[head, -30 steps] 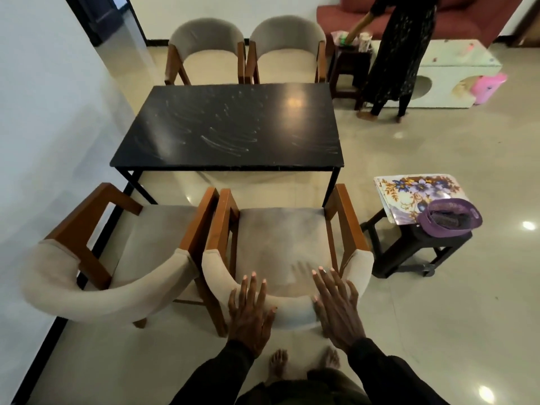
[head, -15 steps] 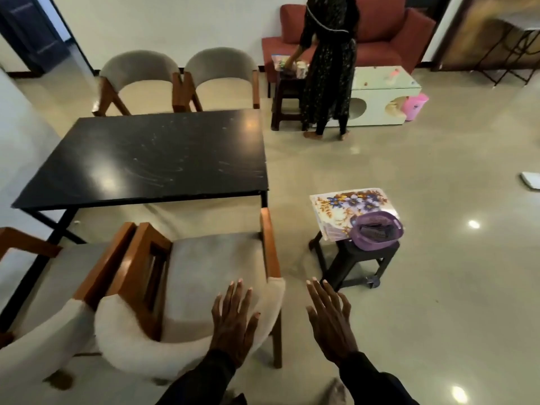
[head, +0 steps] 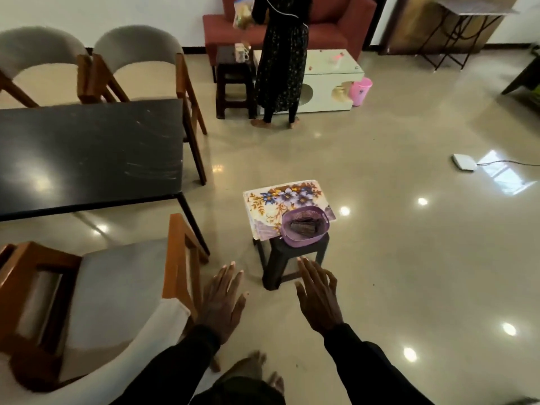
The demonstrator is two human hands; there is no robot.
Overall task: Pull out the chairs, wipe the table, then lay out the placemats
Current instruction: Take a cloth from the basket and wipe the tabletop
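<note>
The black table (head: 87, 150) fills the left of the view. A wooden chair with a grey seat (head: 111, 290) stands pulled out at its near side, and two more chairs (head: 137, 59) stand at the far side. Floral placemats (head: 274, 206) lie on a small black stool (head: 289, 258), with a purple basket (head: 305, 226) holding a dark cloth on top. My left hand (head: 223, 302) hovers open just right of the near chair's back. My right hand (head: 318, 296) is open in the air in front of the stool, holding nothing.
A person in a dark dress (head: 280, 59) stands at a red sofa (head: 327, 27) and white coffee table (head: 327, 77). Another dark stool (head: 233, 83) is beside them. A pink bin (head: 361, 90) and a white device with cable (head: 464, 162) are on the glossy floor.
Both hands have come off the near chair's back. My view has swung right, so the table and chair slid left and the stool with placemats is now straight ahead.
</note>
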